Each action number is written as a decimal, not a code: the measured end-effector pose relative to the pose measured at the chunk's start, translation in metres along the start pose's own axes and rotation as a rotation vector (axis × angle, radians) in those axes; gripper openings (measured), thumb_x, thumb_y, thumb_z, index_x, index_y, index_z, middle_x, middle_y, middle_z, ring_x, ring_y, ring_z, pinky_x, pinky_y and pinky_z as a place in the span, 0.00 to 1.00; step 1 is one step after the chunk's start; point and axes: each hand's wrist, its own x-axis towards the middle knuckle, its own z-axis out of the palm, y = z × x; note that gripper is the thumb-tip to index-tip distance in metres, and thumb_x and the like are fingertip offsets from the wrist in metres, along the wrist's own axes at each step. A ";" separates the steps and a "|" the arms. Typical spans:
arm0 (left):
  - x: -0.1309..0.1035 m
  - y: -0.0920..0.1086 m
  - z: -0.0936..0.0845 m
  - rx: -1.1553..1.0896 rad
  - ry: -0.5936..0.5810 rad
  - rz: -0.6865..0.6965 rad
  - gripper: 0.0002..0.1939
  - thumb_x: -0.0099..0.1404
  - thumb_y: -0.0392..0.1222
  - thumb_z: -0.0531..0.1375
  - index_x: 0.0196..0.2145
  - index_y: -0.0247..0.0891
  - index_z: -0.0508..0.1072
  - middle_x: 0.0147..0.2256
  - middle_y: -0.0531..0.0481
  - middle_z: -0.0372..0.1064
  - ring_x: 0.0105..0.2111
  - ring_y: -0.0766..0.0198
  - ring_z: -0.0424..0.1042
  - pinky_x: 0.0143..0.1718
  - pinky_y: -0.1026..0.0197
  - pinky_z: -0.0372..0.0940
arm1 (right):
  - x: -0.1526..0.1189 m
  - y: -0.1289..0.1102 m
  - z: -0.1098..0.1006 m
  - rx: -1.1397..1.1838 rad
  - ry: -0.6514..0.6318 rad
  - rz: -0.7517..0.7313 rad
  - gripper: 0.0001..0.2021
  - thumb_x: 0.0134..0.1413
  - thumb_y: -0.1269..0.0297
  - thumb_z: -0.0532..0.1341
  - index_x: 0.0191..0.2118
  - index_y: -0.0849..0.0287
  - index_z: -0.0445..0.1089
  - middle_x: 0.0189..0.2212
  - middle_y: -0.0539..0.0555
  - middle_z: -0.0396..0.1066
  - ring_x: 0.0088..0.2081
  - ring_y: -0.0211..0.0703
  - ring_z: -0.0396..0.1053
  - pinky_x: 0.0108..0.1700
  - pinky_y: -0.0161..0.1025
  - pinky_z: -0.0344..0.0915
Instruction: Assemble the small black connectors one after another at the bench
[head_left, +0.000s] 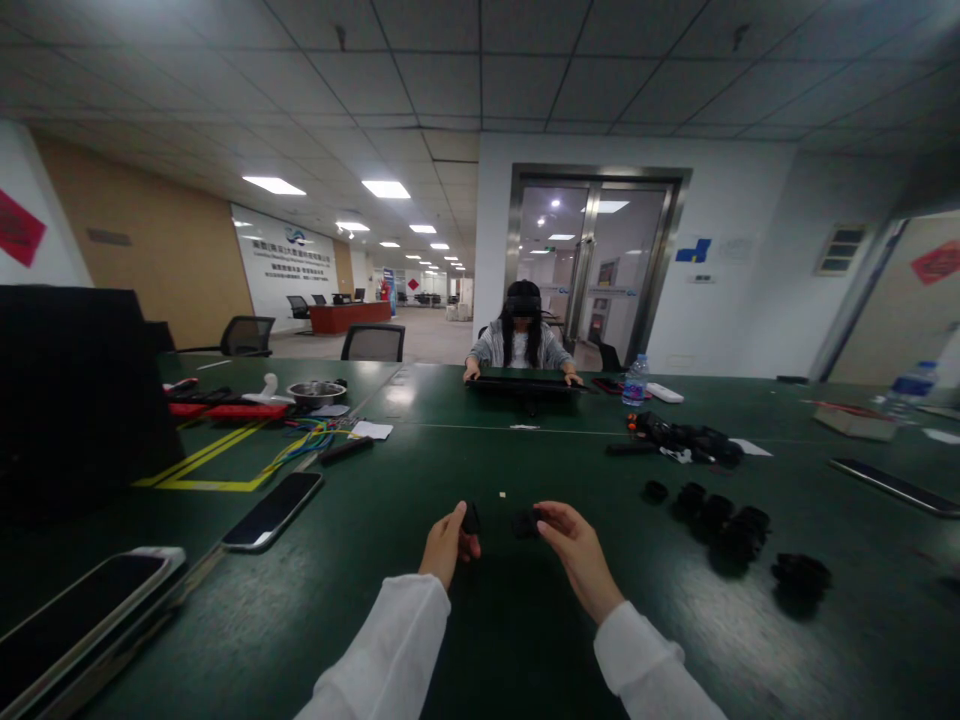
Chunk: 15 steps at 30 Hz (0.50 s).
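In the middle of the green table, my left hand (448, 543) is closed round a small black part (471, 518), gripped between thumb and fingers. Facing it, my right hand (571, 540) pinches a second small black part (524, 523) by its right side. The two parts are held apart from each other, and their exact kind is too dark to make out. Just beyond them lies a tiny pale square piece (502, 494). Several similar black pieces (715, 512) are spread on the table to the right of my right hand.
Phones (276, 510) lie at the left by a dark monitor (75, 390). Coloured wires (311, 440) and a metal bowl (317, 392) sit farther back. Across the table a person (520, 340) holds a flat black panel (525, 386). A water bottle (635, 380) stands back right.
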 end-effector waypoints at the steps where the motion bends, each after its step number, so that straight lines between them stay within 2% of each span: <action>1: 0.003 -0.001 -0.001 -0.033 0.005 -0.035 0.29 0.54 0.63 0.45 0.24 0.31 0.64 0.17 0.50 0.64 0.19 0.65 0.66 0.21 0.65 0.57 | 0.001 0.000 -0.003 -0.021 0.025 -0.014 0.14 0.39 0.63 0.63 0.37 0.55 0.67 0.41 0.53 0.66 0.46 0.46 0.62 0.48 0.46 0.58; 8: 0.011 0.001 -0.005 -0.224 0.001 -0.199 0.30 0.53 0.65 0.41 0.18 0.33 0.62 0.13 0.49 0.62 0.16 0.65 0.65 0.20 0.66 0.52 | 0.013 -0.007 -0.030 -0.415 0.218 -0.184 0.15 0.38 0.58 0.61 0.35 0.59 0.66 0.35 0.55 0.69 0.39 0.46 0.66 0.44 0.45 0.62; 11: 0.007 0.008 -0.007 -0.313 0.025 -0.228 0.30 0.54 0.64 0.41 0.17 0.34 0.62 0.13 0.50 0.62 0.16 0.65 0.64 0.21 0.66 0.53 | 0.019 -0.010 -0.055 -0.697 0.334 -0.258 0.16 0.40 0.55 0.58 0.36 0.59 0.65 0.35 0.55 0.69 0.37 0.46 0.67 0.42 0.45 0.63; 15: 0.003 0.012 -0.010 -0.392 0.030 -0.207 0.28 0.54 0.63 0.44 0.19 0.34 0.62 0.14 0.51 0.62 0.18 0.65 0.65 0.22 0.65 0.54 | 0.024 -0.011 -0.100 -1.069 0.512 -0.351 0.16 0.44 0.55 0.53 0.37 0.60 0.65 0.36 0.57 0.68 0.37 0.48 0.66 0.40 0.45 0.62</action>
